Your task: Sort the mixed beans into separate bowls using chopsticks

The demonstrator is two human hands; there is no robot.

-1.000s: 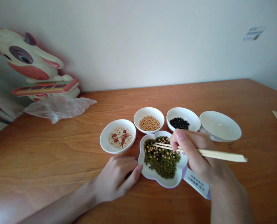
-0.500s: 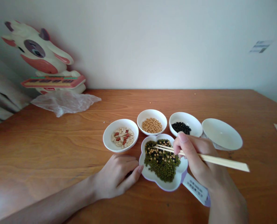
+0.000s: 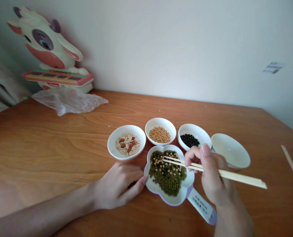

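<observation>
My right hand [image 3: 212, 168] grips a pair of pale wooden chopsticks [image 3: 235, 176], their tips close together over the mixed beans. Those beans, mostly green mung beans [image 3: 169, 185] with yellow and black ones among them, lie in a white, flower-shaped dish [image 3: 183, 191] with a lilac edge and a labelled handle [image 3: 202, 205]. At the dish's left rim, my left hand [image 3: 120, 186] has its fingers curled and its thumb on the edge. Whether a bean is pinched between the tips is too small to tell.
Behind the dish stand white bowls of peanuts [image 3: 114, 149], soybeans [image 3: 160, 121] and black beans [image 3: 202, 133], plus an empty white bowl [image 3: 231, 149]. A wooden stick [image 3: 292, 166] lies far right. At back left are a plastic bag [image 3: 72, 100] and a cow toy keyboard [image 3: 57, 77].
The whole view has tilted slightly, so the bowls on the right appear lower. Both hands keep nearly the same places at the dish, and the chopstick tips remain over the beans.
</observation>
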